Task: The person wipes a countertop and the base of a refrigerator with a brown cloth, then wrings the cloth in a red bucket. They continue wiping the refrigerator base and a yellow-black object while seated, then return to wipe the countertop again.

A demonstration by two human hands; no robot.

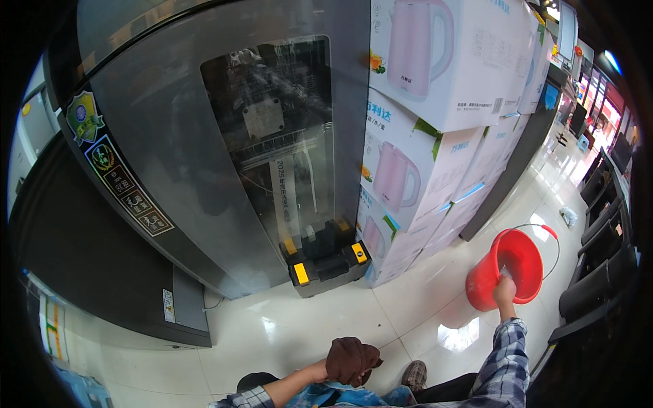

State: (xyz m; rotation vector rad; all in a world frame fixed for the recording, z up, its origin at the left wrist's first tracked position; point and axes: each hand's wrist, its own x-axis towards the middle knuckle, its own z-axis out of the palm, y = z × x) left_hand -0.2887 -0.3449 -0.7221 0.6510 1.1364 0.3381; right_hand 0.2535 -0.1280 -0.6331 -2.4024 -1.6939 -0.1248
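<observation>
A brown cloth (352, 361) is bunched up in my left hand (320, 371), low in front of my body; it covers most of the fingers. My right hand (505, 289) reaches over the near rim of a red plastic bucket (479, 285) standing on the floor to the right. Something small and pale shows at the fingertips inside the bucket, too small to name. Whether the fingers grip it or the rim is hidden. The bucket's wire handle with its red grip (549, 232) leans to the far right side.
A tall grey appliance with a glass panel (306, 173) stands ahead, a black-and-yellow toolbox (326, 270) at its foot. Stacked electric kettle cartons (403, 173) rise beside it. Black furniture (592, 290) lines the right edge; a dark cabinet (112, 245) stands left. The tiled floor (423, 285) is glossy.
</observation>
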